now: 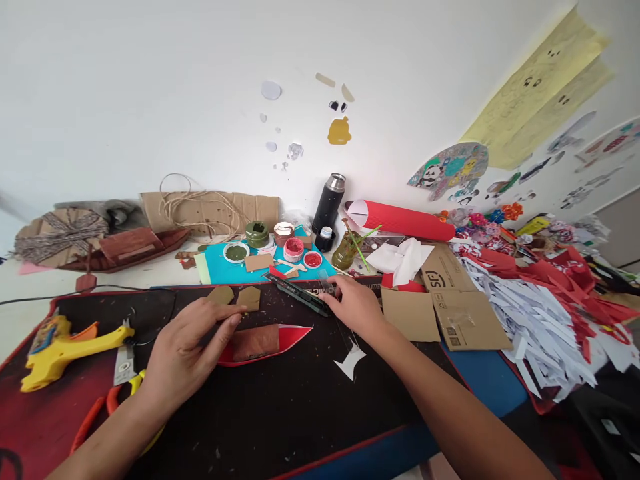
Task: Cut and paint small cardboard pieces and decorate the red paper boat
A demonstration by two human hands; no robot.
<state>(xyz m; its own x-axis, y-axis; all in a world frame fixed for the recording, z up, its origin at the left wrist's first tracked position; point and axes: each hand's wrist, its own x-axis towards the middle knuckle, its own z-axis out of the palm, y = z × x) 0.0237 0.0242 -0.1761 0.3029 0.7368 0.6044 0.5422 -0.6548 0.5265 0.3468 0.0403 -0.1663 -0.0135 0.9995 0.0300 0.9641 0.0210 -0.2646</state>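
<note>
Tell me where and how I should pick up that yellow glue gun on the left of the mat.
Take the yellow glue gun by its handle, the thick yellow part angling down toward the near left. It lies flat on its side on the mat, nozzle pointing right toward the pliers, so coming in from above and the near left probably suits best, with the left hand nearest.

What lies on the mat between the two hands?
In the head view, a red and brown boat-shaped piece lies between the left hand and right hand.
</note>
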